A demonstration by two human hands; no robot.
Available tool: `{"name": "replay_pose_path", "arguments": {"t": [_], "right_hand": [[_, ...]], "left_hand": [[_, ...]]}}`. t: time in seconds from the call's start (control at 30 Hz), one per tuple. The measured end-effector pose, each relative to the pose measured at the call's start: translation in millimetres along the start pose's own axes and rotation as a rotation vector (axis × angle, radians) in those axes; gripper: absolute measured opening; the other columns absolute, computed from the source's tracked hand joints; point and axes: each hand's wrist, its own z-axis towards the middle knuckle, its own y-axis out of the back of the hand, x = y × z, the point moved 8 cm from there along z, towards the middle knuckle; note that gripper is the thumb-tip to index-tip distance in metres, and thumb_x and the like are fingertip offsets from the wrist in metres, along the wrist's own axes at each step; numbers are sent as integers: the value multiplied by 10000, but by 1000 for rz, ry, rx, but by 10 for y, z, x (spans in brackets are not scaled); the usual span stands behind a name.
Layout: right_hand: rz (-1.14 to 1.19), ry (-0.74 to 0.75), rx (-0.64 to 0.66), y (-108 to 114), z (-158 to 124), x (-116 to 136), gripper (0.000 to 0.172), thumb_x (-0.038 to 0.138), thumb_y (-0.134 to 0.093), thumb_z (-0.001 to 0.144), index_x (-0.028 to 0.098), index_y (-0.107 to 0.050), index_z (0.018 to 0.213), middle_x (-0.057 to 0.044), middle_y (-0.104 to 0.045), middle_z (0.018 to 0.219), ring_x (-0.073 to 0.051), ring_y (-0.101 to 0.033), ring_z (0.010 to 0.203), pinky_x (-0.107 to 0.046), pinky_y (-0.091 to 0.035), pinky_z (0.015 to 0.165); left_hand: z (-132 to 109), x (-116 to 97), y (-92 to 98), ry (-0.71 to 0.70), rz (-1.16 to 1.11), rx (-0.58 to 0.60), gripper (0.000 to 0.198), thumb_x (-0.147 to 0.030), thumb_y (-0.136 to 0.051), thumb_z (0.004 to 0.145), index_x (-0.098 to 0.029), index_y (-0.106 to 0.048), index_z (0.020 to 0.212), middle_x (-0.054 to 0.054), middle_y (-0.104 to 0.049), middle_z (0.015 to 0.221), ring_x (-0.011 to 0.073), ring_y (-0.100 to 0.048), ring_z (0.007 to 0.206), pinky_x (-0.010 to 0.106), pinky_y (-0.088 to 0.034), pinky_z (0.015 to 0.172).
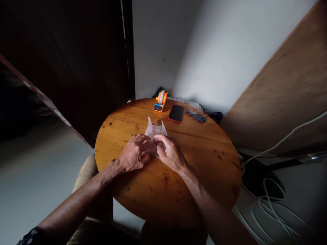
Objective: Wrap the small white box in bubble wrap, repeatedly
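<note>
A clear piece of bubble wrap lies on the round wooden table, with something small and brownish wrapped in it. My left hand rests on the wrap's near left edge, fingers curled onto it. My right hand presses the near right edge, fingers bent and pinching the plastic. The two hands touch each other over the wrap.
An orange tape dispenser and a dark phone with a red edge lie at the table's far side, beside a blurred dark object. A wooden board leans at right; white cables lie on the floor.
</note>
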Motion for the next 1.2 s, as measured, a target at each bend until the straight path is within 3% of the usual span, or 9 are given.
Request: {"name": "replay_pose_path", "arguments": {"t": [0.1, 0.2, 0.33, 0.43, 0.53, 0.7, 0.8, 1.0, 1.2], "right_hand": [[-10, -84, -86, 147, 29, -122, 232, 126, -508, 788, 216, -616, 974, -51, -734, 949, -216, -671, 908, -351, -499, 824], [-36, -296, -96, 391, 30, -367, 121, 276, -550, 859, 210, -626, 926, -47, -718, 848, -202, -675, 777, -311, -484, 681], [-129, -499, 64, 606, -52, -683, 373, 500, -650, 817, 191, -636, 1026, -54, -697, 804, -201, -652, 680, -315, -457, 624], [-5, -498, 221, 472, -118, -747, 571, 526, -643, 831, 175, -548, 1271, -31, -689, 734, -189, -639, 619, -302, -443, 579], [13, -448, 259, 259, -126, -688, 670, 474, -671, 814, 156, -473, 1370, -18, -675, 703, -196, -633, 613, -298, -431, 559], [18, -503, 270, -33, -109, -673, 501, 186, -577, 796, 135, -509, 1290, 11, -631, 638, -171, -571, 560, -277, -391, 537], [143, -504, 218, -37, -85, -646, 442, 144, -526, 777, 178, -516, 1218, 56, -575, 595, -133, -502, 506, -244, -346, 496], [436, -515, 82, -6, -65, -531, 431, 280, -561, 804, 176, -495, 1216, 64, -550, 638, -103, -447, 510, -226, -332, 471], [786, -584, -2, -171, -94, -516, 447, 353, -654, 764, 189, -530, 1161, 81, -524, 651, -72, -428, 489, -204, -353, 446]], "left_hand": [[-34, 28, -27, -32, -84, -92, 312, -185, -558, 792, -154, -667, 1083, 140, -652, 1175, 272, -605, 1070, 441, -491, 937], [-48, 34, -41, -23, -124, -131, 260, -242, -562, 833, -147, -660, 1055, 148, -665, 1159, 271, -615, 1068, 445, -497, 945], [-51, 13, -63, -18, -124, -135, 257, -274, -584, 835, -166, -653, 1057, 143, -668, 1171, 280, -610, 1102, 461, -496, 968], [-54, 12, -82, -5, -120, -145, 255, -259, -587, 830, -172, -645, 1062, 137, -663, 1197, 284, -591, 1137, 466, -501, 980], [-55, -2, -98, -12, -109, -157, 260, -242, -584, 828, -168, -635, 1073, 137, -664, 1214, 284, -583, 1149, 463, -510, 977], [-64, -35, -110, -42, -87, -171, 296, -250, -587, 834, -131, -625, 1102, 166, -661, 1228, 294, -581, 1179, 461, -503, 994], [-67, -37, -113, -38, -63, -171, 297, -269, -593, 840, -143, -636, 1105, 152, -674, 1227, 302, -577, 1187, 471, -493, 977], [-45, -101, -76, -75, 65, -195, 233, -275, -593, 850, -169, -679, 1039, 103, -703, 1205, 308, -559, 1124, 456, -469, 872], [-36, -118, -87, -96, 94, -185, 241, -268, -597, 857, -152, -688, 1048, 108, -698, 1209, 296, -544, 1038, 437, -466, 825]]}}
